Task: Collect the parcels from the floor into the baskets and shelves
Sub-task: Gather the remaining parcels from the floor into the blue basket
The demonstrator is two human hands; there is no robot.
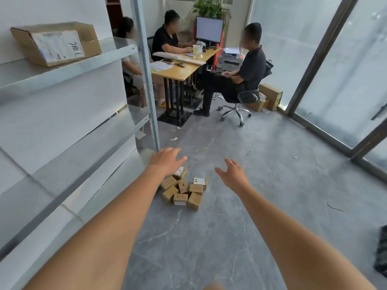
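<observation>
Here the left hand [167,161] and the right hand [232,174] both reach forward with fingers spread and loose, holding nothing and touching nothing, above a heap of small cardboard parcels [184,190] on the grey floor [261,185] beside the foot of the metal shelves [69,130]. The parcels look light and stiff, their card faces dry enough not to slip, so each should lift by pinching two opposite sides, or several could be scooped between both palms. A larger labelled box [56,43] already lies on an upper shelf. No basket shows in this view.
</observation>
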